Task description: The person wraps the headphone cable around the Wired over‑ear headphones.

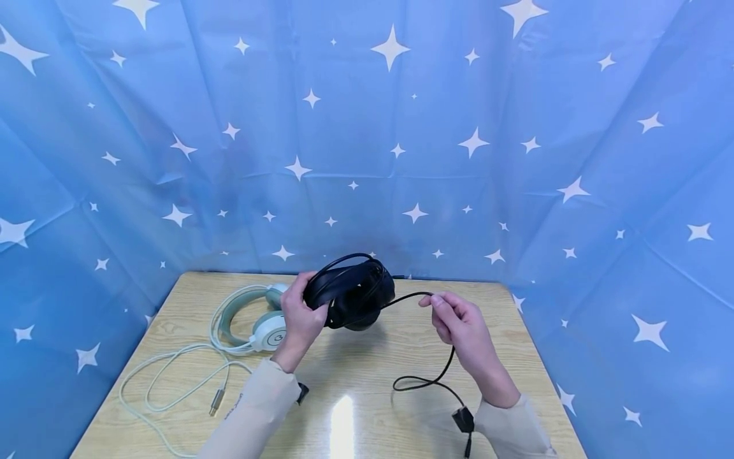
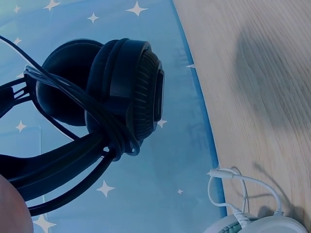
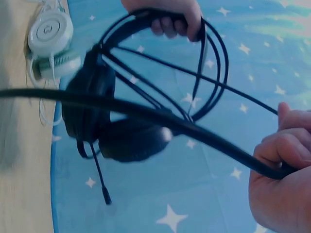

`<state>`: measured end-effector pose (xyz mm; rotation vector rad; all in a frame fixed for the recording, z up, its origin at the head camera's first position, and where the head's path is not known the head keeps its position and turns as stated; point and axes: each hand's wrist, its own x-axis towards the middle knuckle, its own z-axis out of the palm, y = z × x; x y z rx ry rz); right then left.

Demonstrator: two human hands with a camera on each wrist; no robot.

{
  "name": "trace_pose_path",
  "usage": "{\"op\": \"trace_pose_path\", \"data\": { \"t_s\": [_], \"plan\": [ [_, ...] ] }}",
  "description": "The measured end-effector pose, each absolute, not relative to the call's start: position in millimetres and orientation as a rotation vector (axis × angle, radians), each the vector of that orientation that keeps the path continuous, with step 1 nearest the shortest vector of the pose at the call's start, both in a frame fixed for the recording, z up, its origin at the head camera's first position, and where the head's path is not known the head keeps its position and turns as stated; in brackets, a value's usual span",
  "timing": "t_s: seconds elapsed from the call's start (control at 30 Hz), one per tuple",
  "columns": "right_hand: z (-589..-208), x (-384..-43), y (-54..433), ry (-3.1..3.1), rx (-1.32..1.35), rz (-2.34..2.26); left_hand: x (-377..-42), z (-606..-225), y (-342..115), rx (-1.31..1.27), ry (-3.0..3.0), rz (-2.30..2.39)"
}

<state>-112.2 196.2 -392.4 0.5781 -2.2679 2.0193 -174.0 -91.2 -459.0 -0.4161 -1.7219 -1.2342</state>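
Note:
A black over-ear headset (image 1: 381, 290) is held up over the table by my left hand (image 1: 301, 319), which grips its headband. Turns of its black cable (image 3: 209, 138) wrap round the headband and one ear cup (image 2: 126, 87). My right hand (image 1: 461, 325) pinches a stretch of this cable to the right of the headset. From there the cable hangs in a loose loop down to a small black box (image 1: 463, 419) by the right sleeve. A thin microphone boom (image 3: 100, 174) sticks out from an ear cup in the right wrist view.
A pale mint headset (image 1: 268, 333) lies on the wooden table (image 1: 367, 370) left of my left hand. Its pale cable runs in loops toward the front left, with a metal-tipped plug (image 1: 216, 403). A blue star-patterned curtain (image 1: 355, 127) hangs behind and along both sides.

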Motion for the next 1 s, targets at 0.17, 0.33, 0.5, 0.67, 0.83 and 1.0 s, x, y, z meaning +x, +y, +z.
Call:
{"op": "trace_pose_path", "data": {
  "t_s": [0.17,0.33,0.5,0.67,0.83,1.0],
  "plan": [
    [-391.8,-120.5,201.3,-2.327,0.571,1.936,-174.8,-458.6,-93.1,-0.462,-1.753,-1.234],
    [-393.0,-126.4,204.9,-2.375,0.568,1.895,-173.5,-457.4,-95.7,-0.502,-1.824,-1.240],
    [-395.5,-132.0,209.7,-2.422,0.520,1.847,-173.5,-456.2,-99.1,-0.545,-1.876,-1.248],
    [-398.0,-136.6,213.0,-2.436,0.489,1.828,-173.1,-453.7,-101.8,-0.589,-1.919,-1.269],
    [-399.3,-139.6,216.5,-2.481,0.435,1.760,-172.6,-452.7,-104.0,-0.604,-1.962,-1.289],
    [-399.5,-143.2,220.5,-2.520,0.367,1.679,-170.8,-450.1,-105.3,-0.622,-1.990,-1.340]
  ]
}}
